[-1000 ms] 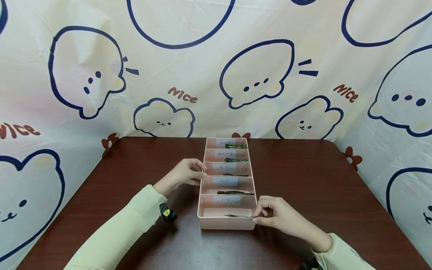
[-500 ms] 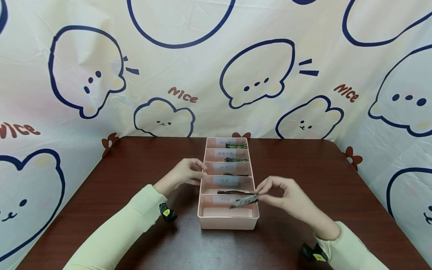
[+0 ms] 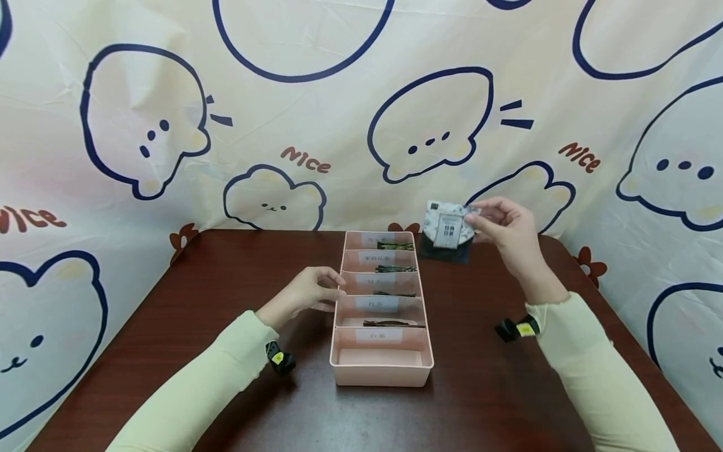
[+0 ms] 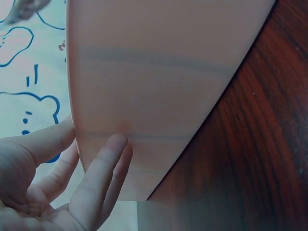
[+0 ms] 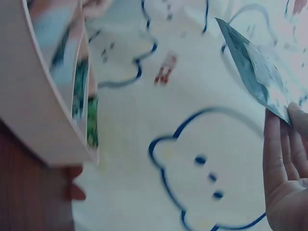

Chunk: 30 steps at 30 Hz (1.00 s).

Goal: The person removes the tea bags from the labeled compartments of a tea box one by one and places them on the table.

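Observation:
My right hand (image 3: 505,235) pinches a tea sachet (image 3: 449,229) at its right edge, raised beyond the far right end of the box. Pale patterned above and dark below, the sachet carries a printed label. In the right wrist view the tea sachet (image 5: 257,72) is tilted, with thumb and fingers at its lower end. The long pink divided box (image 3: 383,375) stands on the table. My left hand (image 3: 307,292) holds its left wall, some fingers at the rim and others against the outer side (image 4: 159,101). The box's front compartment (image 3: 380,356) shows a bare floor.
Thin sachets lie in the other compartments, including green ones (image 3: 395,245) at the back and a dark one (image 3: 393,324) in the second from front. Each compartment bears a paper label (image 3: 385,336). A cartoon-printed cloth (image 3: 339,125) hangs close behind the brown table (image 3: 254,263).
My right hand has lifted the tea sachet out of the front compartment and carried it up and away, turning its printed face into view. The left hand and the box have stayed put.

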Tool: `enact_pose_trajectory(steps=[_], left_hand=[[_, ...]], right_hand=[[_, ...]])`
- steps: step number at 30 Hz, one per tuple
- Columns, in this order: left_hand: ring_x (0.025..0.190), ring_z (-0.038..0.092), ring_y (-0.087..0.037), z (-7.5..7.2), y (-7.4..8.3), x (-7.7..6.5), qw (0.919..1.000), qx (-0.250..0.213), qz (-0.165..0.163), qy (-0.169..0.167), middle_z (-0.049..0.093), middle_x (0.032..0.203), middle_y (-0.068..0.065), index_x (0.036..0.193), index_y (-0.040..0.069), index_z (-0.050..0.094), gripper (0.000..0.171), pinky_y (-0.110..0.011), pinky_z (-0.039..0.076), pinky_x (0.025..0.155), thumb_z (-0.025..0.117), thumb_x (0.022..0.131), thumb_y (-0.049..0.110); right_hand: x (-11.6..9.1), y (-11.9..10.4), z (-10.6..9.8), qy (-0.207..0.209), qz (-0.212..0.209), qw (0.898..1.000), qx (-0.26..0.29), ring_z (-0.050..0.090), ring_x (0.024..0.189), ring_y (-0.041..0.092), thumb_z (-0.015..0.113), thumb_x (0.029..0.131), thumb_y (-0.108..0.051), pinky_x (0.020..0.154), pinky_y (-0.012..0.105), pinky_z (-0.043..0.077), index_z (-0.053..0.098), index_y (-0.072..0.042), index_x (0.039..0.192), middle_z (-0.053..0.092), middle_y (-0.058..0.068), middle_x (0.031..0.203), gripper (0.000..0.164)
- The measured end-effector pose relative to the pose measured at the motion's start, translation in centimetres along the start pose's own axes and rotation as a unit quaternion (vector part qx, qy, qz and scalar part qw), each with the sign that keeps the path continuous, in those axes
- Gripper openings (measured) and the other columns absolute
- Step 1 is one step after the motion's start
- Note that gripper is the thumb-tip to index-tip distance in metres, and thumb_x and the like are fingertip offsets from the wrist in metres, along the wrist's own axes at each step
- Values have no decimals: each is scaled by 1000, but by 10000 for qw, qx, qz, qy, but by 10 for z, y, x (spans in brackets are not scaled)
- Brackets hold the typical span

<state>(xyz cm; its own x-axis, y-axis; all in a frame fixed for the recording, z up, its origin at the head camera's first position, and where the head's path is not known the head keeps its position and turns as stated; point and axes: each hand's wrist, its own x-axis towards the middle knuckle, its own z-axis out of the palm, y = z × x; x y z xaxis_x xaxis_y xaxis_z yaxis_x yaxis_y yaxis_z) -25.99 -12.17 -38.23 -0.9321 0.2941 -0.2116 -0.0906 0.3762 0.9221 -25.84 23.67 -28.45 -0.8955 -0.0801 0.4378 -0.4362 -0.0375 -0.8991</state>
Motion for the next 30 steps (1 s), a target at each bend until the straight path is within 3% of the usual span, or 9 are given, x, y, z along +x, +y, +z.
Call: enact_pose_trajectory(steps=[6, 12, 19, 23, 26, 30], left_hand=[[80, 66, -19, 1, 0, -1, 10000, 3, -18, 24, 62, 102, -15, 108, 0, 63, 23, -41, 61, 75, 71, 86, 3], [80, 66, -20, 1, 1, -1, 10000, 25, -40, 20, 61, 102, -15, 107, 0, 63, 23, -42, 61, 75, 71, 86, 3], [80, 66, -20, 1, 1, 0, 10000, 73, -42, 35, 61, 102, -15, 106, 1, 64, 22, -41, 61, 75, 71, 86, 3], [80, 66, -20, 1, 1, 0, 9999, 96, -40, 38, 61, 103, -15, 106, 2, 64, 21, -41, 61, 74, 71, 86, 3], [81, 66, -20, 0, 1, 0, 9999, 87, -63, 61, 61, 102, -15, 105, 2, 64, 20, -41, 61, 74, 71, 86, 3], [81, 66, -20, -1, -2, 1, 10000, 31, 0, -5, 61, 101, -16, 106, 0, 63, 21, -41, 61, 74, 71, 86, 3]], right_hand=[[35, 33, -16, 475, 709, 9951, -489, 69, 72, 9, 75, 83, -14, 59, 22, 58, 71, -11, 102, 74, -7, 85, 19], [55, 73, -30, 653, 1543, 9822, -853, 66, 75, 7, 74, 85, -19, 61, 21, 58, 68, -11, 107, 72, -13, 85, 24], [58, 120, -36, 404, 2180, 9645, -1438, 66, 75, 5, 69, 90, -17, 73, 30, 60, 61, -5, 115, 69, -15, 84, 29], [55, 142, -35, 172, 2374, 9561, -1710, 65, 75, 6, 68, 91, -16, 82, 39, 59, 58, -1, 118, 68, -8, 89, 33], [52, 154, -33, 45, 2522, 9500, -1840, 64, 74, 7, 68, 91, -16, 80, 38, 59, 59, 1, 119, 68, -2, 92, 34], [49, 166, -32, -71, 2698, 9432, -1936, 62, 72, 8, 69, 91, -14, 69, 28, 60, 60, 2, 118, 68, 0, 90, 33]])
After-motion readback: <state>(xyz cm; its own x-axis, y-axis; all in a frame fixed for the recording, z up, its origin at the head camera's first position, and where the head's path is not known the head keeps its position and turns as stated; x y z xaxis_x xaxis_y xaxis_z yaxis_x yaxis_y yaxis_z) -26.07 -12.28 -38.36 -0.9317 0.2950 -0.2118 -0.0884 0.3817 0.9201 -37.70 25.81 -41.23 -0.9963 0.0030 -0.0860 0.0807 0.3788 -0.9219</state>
